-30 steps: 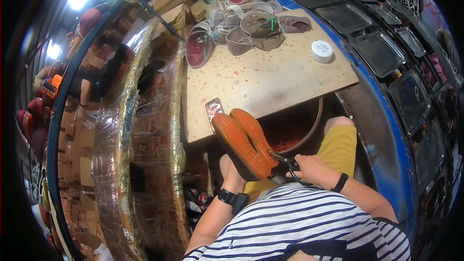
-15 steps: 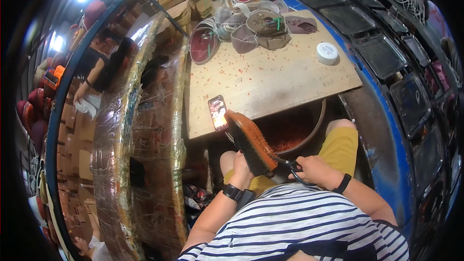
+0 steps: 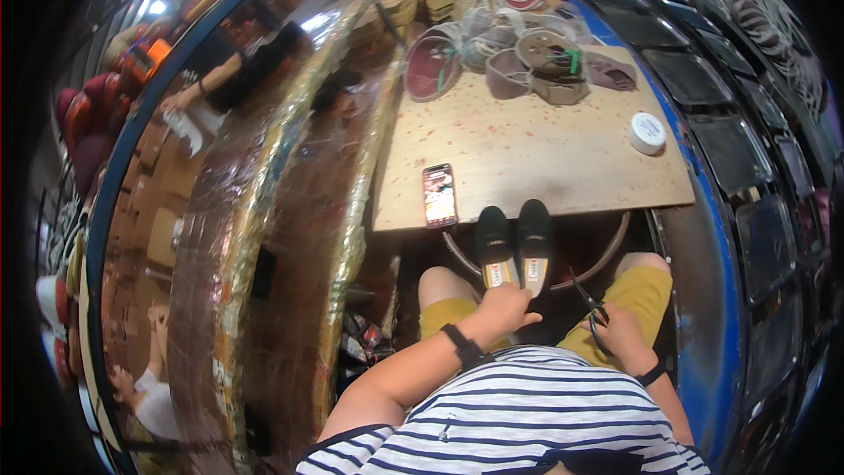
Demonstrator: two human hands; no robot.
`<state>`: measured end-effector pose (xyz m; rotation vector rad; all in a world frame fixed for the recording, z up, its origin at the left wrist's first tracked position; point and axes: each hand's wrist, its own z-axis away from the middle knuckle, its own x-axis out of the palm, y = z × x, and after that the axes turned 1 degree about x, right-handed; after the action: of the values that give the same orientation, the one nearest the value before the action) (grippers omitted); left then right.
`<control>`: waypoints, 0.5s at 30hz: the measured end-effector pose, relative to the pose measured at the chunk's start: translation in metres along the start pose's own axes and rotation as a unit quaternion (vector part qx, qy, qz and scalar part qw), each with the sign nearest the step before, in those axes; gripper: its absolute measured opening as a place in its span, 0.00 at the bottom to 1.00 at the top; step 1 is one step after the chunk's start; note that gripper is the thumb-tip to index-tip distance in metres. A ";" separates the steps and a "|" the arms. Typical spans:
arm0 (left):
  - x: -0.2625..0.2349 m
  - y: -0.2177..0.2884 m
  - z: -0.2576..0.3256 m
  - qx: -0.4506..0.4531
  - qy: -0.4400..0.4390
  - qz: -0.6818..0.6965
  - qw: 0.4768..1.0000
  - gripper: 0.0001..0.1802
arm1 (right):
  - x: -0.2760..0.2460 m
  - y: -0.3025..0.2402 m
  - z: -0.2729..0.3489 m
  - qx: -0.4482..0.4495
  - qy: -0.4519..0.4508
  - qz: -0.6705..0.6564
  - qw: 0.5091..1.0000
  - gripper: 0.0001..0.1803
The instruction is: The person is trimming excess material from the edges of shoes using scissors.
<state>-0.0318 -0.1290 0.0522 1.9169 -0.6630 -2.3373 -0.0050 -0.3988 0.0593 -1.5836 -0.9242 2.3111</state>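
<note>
A pair of black slip-on loafers, the left shoe (image 3: 494,239) and the right shoe (image 3: 534,230), are side by side over my lap, toes toward the table edge. Pale insoles with labels show inside. My left hand (image 3: 507,310) is closed at their heels, its thumb pointing right; some fingertips are hidden. Dark-handled scissors (image 3: 594,310) are in my right hand (image 3: 621,334), above my right thigh, blades pointing up and away from the shoes. A lit phone (image 3: 439,195) lies on the wooden table (image 3: 527,158) beyond the left shoe.
Tied bundles of brown and maroon shoe uppers (image 3: 519,57) sit at the table's far side. A round white tub (image 3: 648,133) stands near its right edge. Dark trays line a blue rack (image 3: 725,299) on the right. Film-wrapped shelving (image 3: 251,237) runs along the left, with other people beyond.
The shoe turned sole-out in my left hand is now upright, and both shoes show side by side. My right hand with the scissors has moved right, away from them. The view has shifted.
</note>
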 end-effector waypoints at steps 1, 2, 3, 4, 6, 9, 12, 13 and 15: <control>0.007 -0.004 -0.002 -0.012 0.037 0.029 0.999 0.23 | 0.000 -0.001 -0.001 0.003 0.007 0.013 1.000 0.25; 0.014 -0.010 0.000 -0.026 0.076 0.056 0.995 0.23 | 0.001 -0.003 -0.002 0.004 0.012 0.025 1.000 0.24; 0.017 -0.015 0.001 -0.042 0.084 0.055 0.994 0.23 | -0.001 -0.006 -0.003 -0.011 0.018 0.021 1.000 0.24; 0.016 -0.021 0.003 -0.004 0.114 0.034 0.993 0.21 | 0.000 -0.007 -0.005 -0.028 0.009 0.023 0.999 0.24; 0.008 -0.036 0.018 0.018 0.146 0.007 0.989 0.19 | 0.002 -0.007 -0.008 -0.047 0.047 0.006 0.998 0.23; -0.037 -0.063 0.071 0.005 0.297 -0.039 0.954 0.15 | 0.000 -0.007 -0.012 -0.035 0.035 -0.001 0.999 0.23; -0.083 -0.109 0.158 -0.121 0.359 -0.140 0.915 0.11 | -0.001 -0.003 -0.016 -0.035 0.028 0.002 0.999 0.22; -0.102 -0.118 0.185 -0.189 0.369 -0.182 0.892 0.11 | 0.001 0.001 -0.017 -0.045 0.035 0.029 0.998 0.22; -0.115 -0.152 0.257 -0.294 0.439 -0.159 0.834 0.18 | 0.003 -0.002 -0.020 -0.056 0.045 0.055 0.996 0.22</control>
<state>-0.2128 0.1185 0.1410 2.4793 0.4304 -1.2020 0.0114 -0.3875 0.0533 -1.8104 -0.9848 2.2739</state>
